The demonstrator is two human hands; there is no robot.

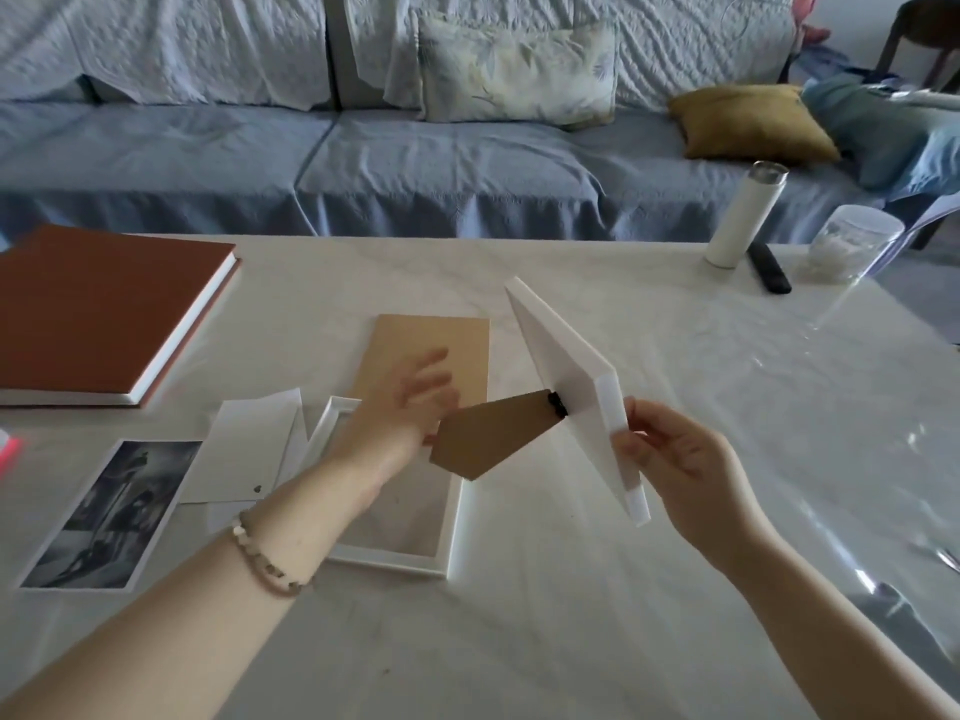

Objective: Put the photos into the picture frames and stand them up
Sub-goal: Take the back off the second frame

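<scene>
Status, approx halfway by my read. Right hand [670, 459] was pinching the near corner of a white frame [566, 376], held off the table [623, 589] and tilted, back side toward the left. Its brown easel leg [493, 439] was swung out on the black hinge [557, 402]. Left hand [410, 413] was at the leg's outer end, fingers loosely spread; blurred, so can't tell if it gripped the leg or just touched it. Can't see the frame's front, so photo inside = unconfirmed, but the back looked closed up. Judgement: frame 1 loaded, only needs setting down upright.

Frame 2 [395, 532] lay open and face down on the table under the left forearm, no photo in it. Its brown backing board [441, 345] lay just beyond it. B&w photo [104, 517] lay flat at near left, well apart from frame 2, w/ white paper sheets [249, 449] between them. Left to do: load photo, refit backing, open leg, stand both.
</scene>
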